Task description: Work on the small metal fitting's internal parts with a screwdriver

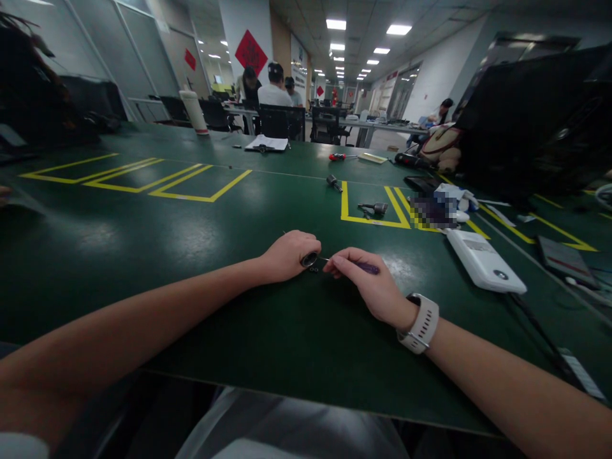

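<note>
My left hand [287, 255] is curled shut around a small round metal part [309, 259], near the front edge of the bench [191, 236]. My right hand [373, 290] pinches a thin purple screwdriver [367, 268]. The screwdriver lies sideways. Its tip points left at the metal part, just beside it.

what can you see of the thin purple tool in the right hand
The thin purple tool looks like a small precision screwdriver: a slim purple handle with a fine metal shaft. It lies nearly level, pinched in the right hand. Its tip points left at a small round part held by the left hand; contact there is unclear.
</note>
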Demonstrator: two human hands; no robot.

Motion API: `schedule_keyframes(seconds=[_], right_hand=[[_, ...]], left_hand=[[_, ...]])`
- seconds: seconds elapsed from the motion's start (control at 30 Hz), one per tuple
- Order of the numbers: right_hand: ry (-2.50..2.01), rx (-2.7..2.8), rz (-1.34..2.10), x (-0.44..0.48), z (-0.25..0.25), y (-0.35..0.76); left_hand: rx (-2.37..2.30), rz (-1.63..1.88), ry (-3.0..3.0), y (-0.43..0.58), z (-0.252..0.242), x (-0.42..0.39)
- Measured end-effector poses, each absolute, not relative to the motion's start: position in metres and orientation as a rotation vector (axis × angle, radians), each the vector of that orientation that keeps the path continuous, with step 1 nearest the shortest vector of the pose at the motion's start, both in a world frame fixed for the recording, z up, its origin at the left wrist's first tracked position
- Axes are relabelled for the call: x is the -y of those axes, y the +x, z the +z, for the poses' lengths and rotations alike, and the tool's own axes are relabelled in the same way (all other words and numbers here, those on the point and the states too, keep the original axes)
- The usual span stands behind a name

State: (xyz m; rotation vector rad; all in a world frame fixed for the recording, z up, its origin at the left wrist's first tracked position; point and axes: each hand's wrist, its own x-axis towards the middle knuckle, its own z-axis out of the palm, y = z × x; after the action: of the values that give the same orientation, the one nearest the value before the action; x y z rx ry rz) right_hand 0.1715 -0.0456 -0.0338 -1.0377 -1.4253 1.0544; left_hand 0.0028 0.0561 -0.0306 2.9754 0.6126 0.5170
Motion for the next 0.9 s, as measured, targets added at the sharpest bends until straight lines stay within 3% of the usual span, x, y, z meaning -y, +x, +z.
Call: schedule_keyframes(seconds=[0.27, 0.67, 0.9], right_hand=[[-0.897, 1.109, 1.393, 0.0396, -0.0298, 0.1738], [-0.872, 1.108, 1.430, 0.0405, -0.0321, 0.1742], [-0.954, 1.135, 1.304, 0.0431, -0.0337, 0.1729]], left_hand=[[-0.603, 0.519, 3.020, 0.0025, -0.0307, -0.0559], [-0.579, 0.406, 3.168, -0.0010, -0.0256, -0.0574], [-0.808, 0.364, 3.059, -0.0052, -0.0216, -0.0631]])
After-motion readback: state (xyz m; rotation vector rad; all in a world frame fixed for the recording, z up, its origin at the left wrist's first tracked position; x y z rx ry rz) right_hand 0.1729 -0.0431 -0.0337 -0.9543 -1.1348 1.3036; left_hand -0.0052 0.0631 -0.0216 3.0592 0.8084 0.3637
